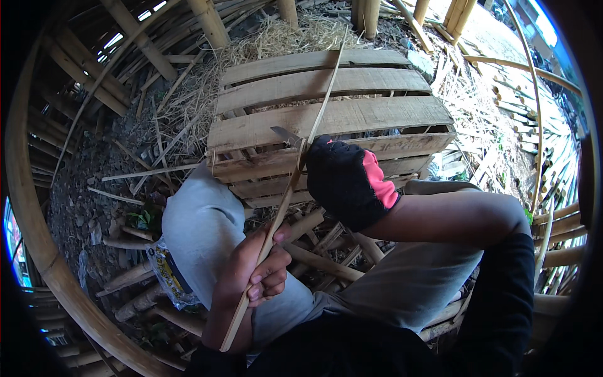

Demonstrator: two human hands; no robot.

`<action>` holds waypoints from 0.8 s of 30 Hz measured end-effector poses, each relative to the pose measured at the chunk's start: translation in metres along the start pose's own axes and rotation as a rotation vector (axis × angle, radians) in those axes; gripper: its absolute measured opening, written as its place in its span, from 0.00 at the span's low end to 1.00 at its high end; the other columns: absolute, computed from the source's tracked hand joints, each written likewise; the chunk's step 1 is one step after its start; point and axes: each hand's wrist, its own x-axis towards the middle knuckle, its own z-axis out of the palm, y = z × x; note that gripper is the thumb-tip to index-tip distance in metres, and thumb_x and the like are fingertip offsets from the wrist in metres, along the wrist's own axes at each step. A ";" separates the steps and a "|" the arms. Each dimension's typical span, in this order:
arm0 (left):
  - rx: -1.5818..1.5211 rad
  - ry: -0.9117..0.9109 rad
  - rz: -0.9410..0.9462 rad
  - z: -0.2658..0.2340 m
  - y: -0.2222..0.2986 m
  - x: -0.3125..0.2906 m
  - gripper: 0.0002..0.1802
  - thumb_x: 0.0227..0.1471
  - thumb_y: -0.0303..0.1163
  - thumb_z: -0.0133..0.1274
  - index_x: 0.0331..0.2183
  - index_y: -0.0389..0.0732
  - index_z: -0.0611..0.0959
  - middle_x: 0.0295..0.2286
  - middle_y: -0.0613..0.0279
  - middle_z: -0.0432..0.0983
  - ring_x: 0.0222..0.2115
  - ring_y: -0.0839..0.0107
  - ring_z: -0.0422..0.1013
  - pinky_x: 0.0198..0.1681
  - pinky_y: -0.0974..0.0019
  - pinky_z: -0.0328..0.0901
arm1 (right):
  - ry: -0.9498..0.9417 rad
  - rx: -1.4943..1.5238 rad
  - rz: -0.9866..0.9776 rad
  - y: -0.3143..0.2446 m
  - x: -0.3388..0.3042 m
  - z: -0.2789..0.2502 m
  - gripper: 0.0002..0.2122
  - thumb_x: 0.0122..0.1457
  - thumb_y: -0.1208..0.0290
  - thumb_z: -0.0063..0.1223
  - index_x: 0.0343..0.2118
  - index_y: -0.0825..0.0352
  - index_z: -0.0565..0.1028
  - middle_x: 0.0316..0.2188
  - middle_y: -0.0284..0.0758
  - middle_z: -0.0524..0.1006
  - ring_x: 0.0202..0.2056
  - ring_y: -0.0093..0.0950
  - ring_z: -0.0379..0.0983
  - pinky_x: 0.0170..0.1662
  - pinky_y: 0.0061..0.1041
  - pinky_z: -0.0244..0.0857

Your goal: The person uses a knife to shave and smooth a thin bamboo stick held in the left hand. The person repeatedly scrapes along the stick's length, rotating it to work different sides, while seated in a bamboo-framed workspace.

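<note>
A long, thin bamboo strip [286,202] slants from my lap up over a wooden slatted crate [276,120]. Low on the strip, the bare fingers of my left hand [260,267] are wrapped round it. My right hand [342,179], in a black and red glove, is closed where the strip passes the crate's near edge. A short knife blade [286,135] sticks out to the left of that glove, crossing the strip. The glove hides the knife's handle. The strip's far end reaches past the crate's far side.
Pale shavings [264,41] lie behind the crate, and loose bamboo strips [151,171] at its left. Bamboo poles [141,44] stand at the back left. Cut bamboo pieces [546,151] are piled at the right. A plastic packet [168,276] lies beside my left leg.
</note>
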 end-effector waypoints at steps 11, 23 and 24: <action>0.016 0.078 -0.030 0.003 -0.001 0.004 0.16 0.70 0.46 0.28 0.36 0.49 0.66 0.08 0.76 0.54 0.02 0.85 0.48 0.04 0.80 0.45 | -0.204 0.374 -0.069 0.056 0.019 -0.011 0.09 0.58 0.68 0.49 0.35 0.62 0.80 0.29 0.38 0.81 0.34 0.38 0.81 0.36 0.39 0.74; -0.428 -0.243 0.042 -0.018 -0.004 0.004 0.11 0.69 0.33 0.23 0.39 0.42 0.62 0.09 0.66 0.61 0.03 0.78 0.58 0.03 0.77 0.50 | -0.385 0.715 0.342 0.091 0.031 0.004 0.17 0.67 0.58 0.42 0.52 0.60 0.76 0.38 0.46 0.80 0.41 0.44 0.78 0.46 0.37 0.71; -0.446 -0.260 0.037 -0.017 -0.003 0.003 0.11 0.69 0.33 0.23 0.39 0.41 0.62 0.09 0.66 0.61 0.03 0.78 0.58 0.03 0.77 0.50 | -0.428 0.763 0.389 0.090 0.033 -0.002 0.18 0.67 0.57 0.42 0.52 0.59 0.76 0.38 0.46 0.80 0.40 0.44 0.78 0.46 0.36 0.72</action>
